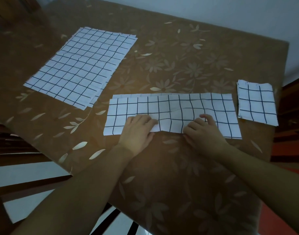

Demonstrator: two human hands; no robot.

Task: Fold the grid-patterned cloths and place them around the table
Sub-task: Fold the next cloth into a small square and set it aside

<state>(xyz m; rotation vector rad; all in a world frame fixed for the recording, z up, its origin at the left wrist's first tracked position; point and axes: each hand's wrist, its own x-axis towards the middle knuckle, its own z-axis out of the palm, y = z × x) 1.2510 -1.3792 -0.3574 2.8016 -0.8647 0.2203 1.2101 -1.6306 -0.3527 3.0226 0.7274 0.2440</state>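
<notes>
head view shows the left hand point(138, 131) and right hand point(203, 133) each pinching the near hem of the half-folded grid cloth point(175, 106) on the floral tablecloth point(162, 175), so lifting both evenly and squaring it to the far edge should serve best.

Cloth stack point(81, 65); folded strip point(174, 106); square point(257, 102)

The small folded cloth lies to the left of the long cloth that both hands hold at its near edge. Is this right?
Not quite. In the head view the small folded cloth lies to the right of the long cloth, not the left. The left hand and the right hand do hold the long cloth at its near edge.
</notes>
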